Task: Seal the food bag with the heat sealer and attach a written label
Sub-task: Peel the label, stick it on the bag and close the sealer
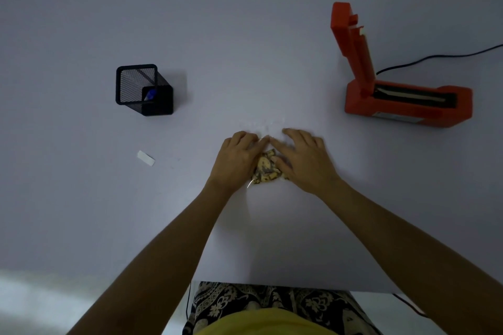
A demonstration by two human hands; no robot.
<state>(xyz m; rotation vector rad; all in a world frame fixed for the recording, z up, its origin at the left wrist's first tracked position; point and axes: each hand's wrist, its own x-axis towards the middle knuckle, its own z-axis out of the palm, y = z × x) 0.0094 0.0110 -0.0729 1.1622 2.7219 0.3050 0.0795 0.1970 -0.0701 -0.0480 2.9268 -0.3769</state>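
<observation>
A clear food bag holding yellow-brown snack pieces lies on the white table in the middle, its empty top end reaching away from me. My left hand and my right hand lie on either side of it, fingers stretched forward and pressing on the plastic; whether any finger pinches it I cannot tell. The orange heat sealer stands at the right with its lid raised. A small white label lies on the table to the left.
A black mesh pen holder with a blue pen inside stands at the left. The sealer's black cord runs off to the right. The table's near edge is just in front of my lap.
</observation>
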